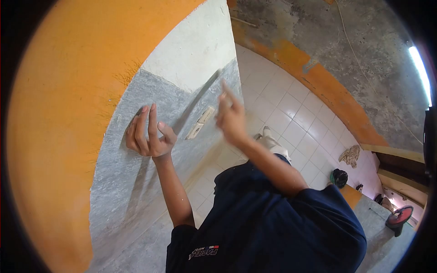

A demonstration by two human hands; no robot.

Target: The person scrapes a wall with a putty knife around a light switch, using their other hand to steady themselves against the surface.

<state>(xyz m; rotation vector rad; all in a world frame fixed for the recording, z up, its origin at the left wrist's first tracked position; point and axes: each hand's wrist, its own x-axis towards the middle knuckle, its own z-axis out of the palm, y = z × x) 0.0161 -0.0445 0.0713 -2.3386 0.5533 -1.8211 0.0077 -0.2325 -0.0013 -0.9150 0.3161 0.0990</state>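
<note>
My left hand is raised close to the grey plastered part of the wall. Its fingers are bent upward and apart, with nothing between them. To its right, my right hand is up in front of the wall's edge, blurred by motion. The index finger points up while the other fingers curl in, and no object shows in it. Between the two hands, a cream switch and socket plate sits on the grey plaster. Above the plaster is a white patch, bordered by orange paint.
Pale floor tiles run past the wall's edge. A crumpled cloth and a dark round object lie at the right. Farther down is a red and black object on a grey ledge. A tube light glows at the upper right.
</note>
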